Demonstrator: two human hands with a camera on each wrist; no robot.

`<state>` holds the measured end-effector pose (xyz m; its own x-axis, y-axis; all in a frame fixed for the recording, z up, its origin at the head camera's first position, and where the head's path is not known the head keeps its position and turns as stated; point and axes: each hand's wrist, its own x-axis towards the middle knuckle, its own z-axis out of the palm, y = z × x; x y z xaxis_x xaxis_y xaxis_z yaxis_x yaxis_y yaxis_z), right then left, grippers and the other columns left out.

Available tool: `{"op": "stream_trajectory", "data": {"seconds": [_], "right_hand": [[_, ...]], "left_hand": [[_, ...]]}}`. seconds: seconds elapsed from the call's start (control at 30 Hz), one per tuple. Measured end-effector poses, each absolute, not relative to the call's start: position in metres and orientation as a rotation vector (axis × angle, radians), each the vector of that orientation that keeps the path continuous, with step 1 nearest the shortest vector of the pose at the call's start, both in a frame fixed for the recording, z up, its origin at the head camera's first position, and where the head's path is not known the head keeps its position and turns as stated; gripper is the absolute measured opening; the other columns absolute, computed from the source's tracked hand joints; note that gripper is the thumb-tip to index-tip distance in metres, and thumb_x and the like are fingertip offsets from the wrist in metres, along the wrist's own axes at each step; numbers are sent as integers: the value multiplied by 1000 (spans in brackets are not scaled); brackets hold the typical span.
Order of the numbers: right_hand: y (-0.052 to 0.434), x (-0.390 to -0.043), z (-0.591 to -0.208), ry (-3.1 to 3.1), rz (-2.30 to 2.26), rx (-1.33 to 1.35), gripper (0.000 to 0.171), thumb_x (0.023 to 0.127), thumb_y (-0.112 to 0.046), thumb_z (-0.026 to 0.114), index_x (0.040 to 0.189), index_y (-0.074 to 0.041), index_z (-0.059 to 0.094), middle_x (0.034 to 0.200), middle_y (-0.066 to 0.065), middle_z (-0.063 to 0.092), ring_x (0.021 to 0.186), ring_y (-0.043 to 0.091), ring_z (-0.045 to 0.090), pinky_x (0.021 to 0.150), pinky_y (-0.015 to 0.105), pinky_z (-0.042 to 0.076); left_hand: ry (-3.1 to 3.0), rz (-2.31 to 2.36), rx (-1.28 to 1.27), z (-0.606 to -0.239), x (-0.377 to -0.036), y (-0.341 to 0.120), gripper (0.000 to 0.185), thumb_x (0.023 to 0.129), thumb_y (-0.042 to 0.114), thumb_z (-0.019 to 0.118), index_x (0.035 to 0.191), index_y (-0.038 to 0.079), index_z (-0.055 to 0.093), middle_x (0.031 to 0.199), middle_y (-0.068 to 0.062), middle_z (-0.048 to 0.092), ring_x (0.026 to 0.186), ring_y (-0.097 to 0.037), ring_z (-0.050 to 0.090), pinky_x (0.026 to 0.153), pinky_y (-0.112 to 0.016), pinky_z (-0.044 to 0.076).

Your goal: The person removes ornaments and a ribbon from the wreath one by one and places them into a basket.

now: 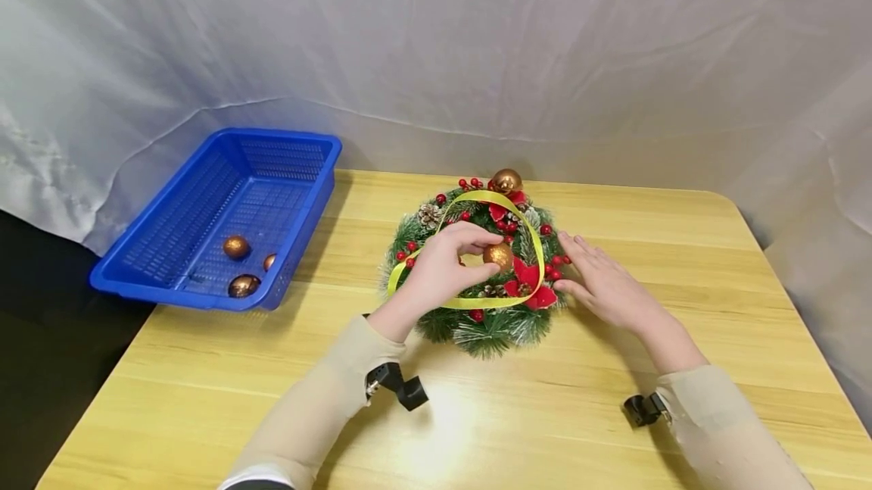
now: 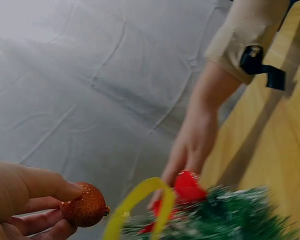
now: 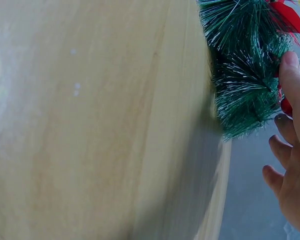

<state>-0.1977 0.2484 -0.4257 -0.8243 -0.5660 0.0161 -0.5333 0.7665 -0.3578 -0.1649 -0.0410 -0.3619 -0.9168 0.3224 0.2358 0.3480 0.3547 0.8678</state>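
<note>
From the head view, your left hand [image 1: 443,266] is pinching a gold ball [image 1: 498,255] over the middle of the wreath [image 1: 477,270] lying on the bench [image 1: 204,369], while your right hand [image 1: 602,282] is resting flat, fingers straight, against the wreath's right edge. From the left wrist, your fingers [image 2: 42,185] are gripping the ball [image 2: 85,205] beside a yellow ribbon [image 2: 135,200]. From the right wrist, your fingertips [image 3: 290,65] are touching the green needles [image 3: 245,75].

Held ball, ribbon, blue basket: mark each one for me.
held ball [image 2: 85,205], left wrist view, middle of its glittery surface, pinched by the left hand [image 1: 443,263].
ribbon [image 1: 538,251], head view, right side of the yellow loop over the wreath [image 1: 487,335].
blue basket [image 1: 204,297], head view, near rim.
</note>
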Motion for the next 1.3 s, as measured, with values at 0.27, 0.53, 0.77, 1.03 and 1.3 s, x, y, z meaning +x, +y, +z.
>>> {"op": "stream_trajectory", "data": {"seconds": [0.27, 0.53, 0.77, 1.03, 1.3], "right_hand": [[249, -197, -426, 2867, -544, -904, 76, 99, -43, 46, 153, -7, 7, 158, 10, 9, 141, 39, 14, 115, 46, 6], [250, -197, -427, 2861, -549, -898, 76, 99, -42, 47, 154, -8, 6, 158, 12, 9, 141, 41, 14, 114, 51, 10], [249, -197, -426, 2867, -548, -893, 76, 99, -43, 47, 154, -10, 6, 158, 11, 9, 141, 40, 14, 114, 52, 12], [249, -197, -427, 2862, -560, -875, 76, 99, -43, 47, 154, -9, 7, 158, 10, 9, 141, 39, 14, 115, 49, 9], [249, -198, -427, 2851, -554, -883, 76, 99, -43, 46, 153, -7, 7, 158, 12, 8, 142, 39, 12, 114, 50, 8]], "left_hand": [[-2437, -1724, -525, -337, -172, -81, 37, 80, 3, 76, 115, 0, 66, 113, -9, 63, 98, -20, 61, 90, -29, 50], [-2270, -1732, -458, -323, -177, -128, 34, 78, -5, 75, 110, -7, 66, 108, -18, 63, 97, -26, 60, 93, -31, 49], [-2294, -1632, -271, -311, -178, -169, 34, 80, 3, 76, 112, -2, 68, 110, -13, 65, 93, -14, 64, 89, -27, 50], [-2243, -1637, -149, -307, -174, -205, 37, 80, 4, 76, 115, -3, 67, 112, -8, 66, 94, -8, 63, 85, -21, 50], [-2169, -1673, 22, -301, -174, -243, 36, 80, 4, 77, 115, 1, 68, 102, 4, 68, 91, -8, 64, 77, -15, 51]]}}
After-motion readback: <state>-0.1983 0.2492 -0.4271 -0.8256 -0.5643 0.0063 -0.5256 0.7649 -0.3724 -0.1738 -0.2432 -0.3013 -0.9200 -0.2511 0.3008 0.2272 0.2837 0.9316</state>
